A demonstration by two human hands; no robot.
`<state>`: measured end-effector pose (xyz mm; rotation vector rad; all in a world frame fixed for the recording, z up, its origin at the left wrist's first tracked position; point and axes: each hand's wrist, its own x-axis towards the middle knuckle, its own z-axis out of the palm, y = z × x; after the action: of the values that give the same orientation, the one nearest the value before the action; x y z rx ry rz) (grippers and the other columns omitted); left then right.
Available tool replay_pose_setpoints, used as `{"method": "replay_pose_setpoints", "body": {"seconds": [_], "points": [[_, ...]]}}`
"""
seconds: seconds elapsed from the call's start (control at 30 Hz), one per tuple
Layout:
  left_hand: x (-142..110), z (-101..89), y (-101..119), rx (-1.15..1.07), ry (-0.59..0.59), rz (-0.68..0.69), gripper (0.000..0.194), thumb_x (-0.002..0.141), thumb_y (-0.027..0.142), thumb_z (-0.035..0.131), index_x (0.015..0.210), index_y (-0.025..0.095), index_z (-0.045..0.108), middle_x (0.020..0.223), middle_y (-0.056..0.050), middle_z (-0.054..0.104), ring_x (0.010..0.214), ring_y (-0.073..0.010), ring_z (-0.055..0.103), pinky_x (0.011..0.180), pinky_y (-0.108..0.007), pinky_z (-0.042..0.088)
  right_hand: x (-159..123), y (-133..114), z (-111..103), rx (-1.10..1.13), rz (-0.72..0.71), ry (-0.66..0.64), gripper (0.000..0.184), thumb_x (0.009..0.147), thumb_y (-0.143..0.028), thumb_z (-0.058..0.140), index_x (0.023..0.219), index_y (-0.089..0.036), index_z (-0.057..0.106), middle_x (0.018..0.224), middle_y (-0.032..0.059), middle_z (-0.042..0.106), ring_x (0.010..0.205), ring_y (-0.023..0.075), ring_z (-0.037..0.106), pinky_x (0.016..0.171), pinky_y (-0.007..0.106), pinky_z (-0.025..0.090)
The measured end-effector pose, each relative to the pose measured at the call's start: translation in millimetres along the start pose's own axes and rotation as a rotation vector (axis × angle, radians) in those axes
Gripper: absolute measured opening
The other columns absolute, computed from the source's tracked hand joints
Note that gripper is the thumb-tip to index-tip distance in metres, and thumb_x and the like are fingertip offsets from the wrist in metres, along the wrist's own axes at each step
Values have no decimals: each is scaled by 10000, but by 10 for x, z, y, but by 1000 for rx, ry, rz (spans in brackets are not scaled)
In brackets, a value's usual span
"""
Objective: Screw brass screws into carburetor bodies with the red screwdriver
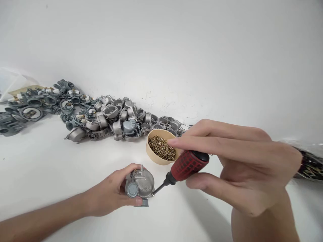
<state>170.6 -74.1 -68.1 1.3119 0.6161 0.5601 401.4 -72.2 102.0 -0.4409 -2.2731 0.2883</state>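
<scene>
My left hand [114,191] is closed around a grey metal carburetor [144,183], whose rounded float bowl faces up toward me. A screwdriver [188,166] with a red and black handle slants down from the right, its tip at the lower right edge of the bowl. My right hand [242,164] has its thumb and fingers about that handle in a loose grip. Whether a screw sits under the tip is too small to tell. Just behind the carburetor stands a round tan tub [157,160] filled with small brass-coloured screws [161,148].
A heap of silver float bowls [111,112] lies along the wall behind the tub. Further left are several dark grey carburetor bodies [34,109] with white floats. At the far right, partly behind my right hand, is a clear plastic bag [310,164] of dark small parts.
</scene>
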Motion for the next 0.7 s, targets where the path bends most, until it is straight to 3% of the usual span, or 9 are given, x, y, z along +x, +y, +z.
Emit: {"method": "replay_pose_setpoints", "body": {"seconds": [0.1,0.17,0.3,0.37,0.5,0.6,0.7], "points": [[8,2,3,-4,-12,22,533,861,276,809,1325,230,551,1209,-79,673,1055,-252,623,883,-381,542,-14,-27,20,41,62,10,417,914,-57,667,1317,-154,715,1014,89,773,760,158,730,607,261,632],[11,4,4,-2,-8,21,540,859,279,814,1328,230,551,1208,-79,673,1056,-254,622,886,-386,542,-1,-21,25,46,30,5,439,896,3,659,1300,-157,722,1005,73,772,760,140,733,619,234,630],[5,5,-1,1,4,1,567,852,286,820,1344,243,541,1160,-58,665,1002,-233,618,859,-372,544,33,13,15,18,-74,-18,302,869,-87,803,1165,-144,779,933,64,743,709,108,720,565,179,595],[-2,4,-3,7,-1,4,557,856,289,816,1338,243,541,1157,-58,665,1004,-234,614,856,-371,540,22,-5,7,20,-14,-32,284,913,-113,753,1195,-138,770,983,84,742,734,123,724,576,204,607],[-14,-1,0,21,-4,4,550,864,288,809,1339,244,535,1187,-66,664,1027,-243,612,864,-378,531,-11,-58,-3,63,77,-69,429,940,-8,565,1331,-121,702,1150,116,746,831,152,740,676,258,648],[-11,-2,7,19,-1,4,547,859,280,811,1332,241,540,1173,-62,670,1018,-241,620,857,-372,534,13,-23,-2,34,3,-54,367,914,4,663,1246,-130,745,1052,87,755,787,126,732,635,209,621],[-3,1,16,11,-2,10,543,855,275,812,1327,239,547,1150,-56,674,998,-232,623,845,-361,539,35,17,1,4,-53,-37,320,854,-109,831,1168,-137,774,951,65,740,724,110,726,587,181,603]]}}
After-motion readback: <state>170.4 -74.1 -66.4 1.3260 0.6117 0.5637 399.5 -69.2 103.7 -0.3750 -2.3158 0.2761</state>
